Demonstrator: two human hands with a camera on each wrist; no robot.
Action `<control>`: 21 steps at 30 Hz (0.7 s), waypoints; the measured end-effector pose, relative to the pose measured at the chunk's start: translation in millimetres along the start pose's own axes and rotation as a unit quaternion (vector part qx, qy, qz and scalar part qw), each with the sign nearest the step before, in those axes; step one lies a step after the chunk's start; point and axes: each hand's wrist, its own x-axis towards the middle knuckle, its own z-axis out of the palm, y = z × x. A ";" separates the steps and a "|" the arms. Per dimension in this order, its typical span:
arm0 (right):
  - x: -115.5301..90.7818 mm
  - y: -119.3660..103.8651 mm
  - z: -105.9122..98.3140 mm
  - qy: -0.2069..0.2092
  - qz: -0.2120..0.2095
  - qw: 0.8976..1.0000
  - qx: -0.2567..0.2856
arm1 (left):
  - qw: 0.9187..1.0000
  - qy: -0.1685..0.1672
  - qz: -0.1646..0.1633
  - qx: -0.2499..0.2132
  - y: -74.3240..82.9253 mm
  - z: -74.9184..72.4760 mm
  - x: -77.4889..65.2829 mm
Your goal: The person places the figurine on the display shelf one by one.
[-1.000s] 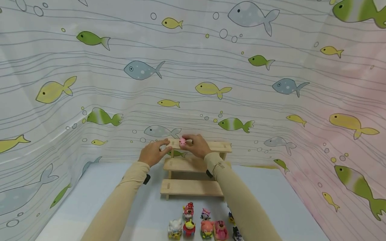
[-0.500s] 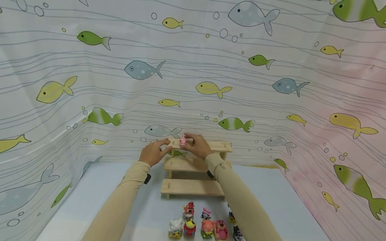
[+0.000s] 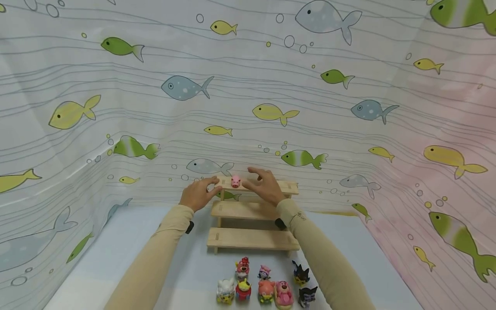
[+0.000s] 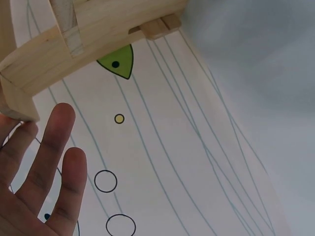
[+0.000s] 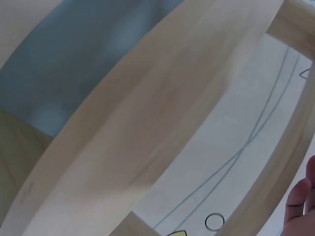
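Observation:
A three-tier wooden display stand [image 3: 252, 238] is in front of me in the head view. On its top board, near the left end, sits a small pink pig figurine [image 3: 235, 181]. My left hand [image 3: 196, 193] holds that board's left end between thumb and fingers. In the left wrist view, two fingers [image 4: 58, 125] stretch free below the wood [image 4: 42, 64]. Just right of the pig is my right hand [image 3: 266, 188], thumb and fingers spread apart and holding nothing. Only its fingertips [image 5: 297, 196] show at the right wrist view's edge.
Several toy figurines stand before the stand, among them a pink bear [image 3: 284, 295], a white-hooded one [image 3: 225, 291] and a dark one [image 3: 307, 296]. A fish-patterned sheet [image 3: 248, 86] rises behind and at both sides of the pale blue tabletop [image 3: 333, 241].
My right hand has let go of the pig figurine and drawn back to the right, its fingers spreading. The pig stays on the top board, and my left hand keeps its place.

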 end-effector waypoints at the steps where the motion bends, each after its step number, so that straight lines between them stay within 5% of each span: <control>1: -1.6 0.9 -3.0 0.000 -0.003 1.000 0.006 | 1.000 0.000 0.000 -0.001 0.5 -0.6 0.7; 21: -59.5 -7.9 -36.1 -0.047 -0.079 0.996 0.006 | 1.000 -0.006 -0.004 0.003 -0.4 2.2 2.3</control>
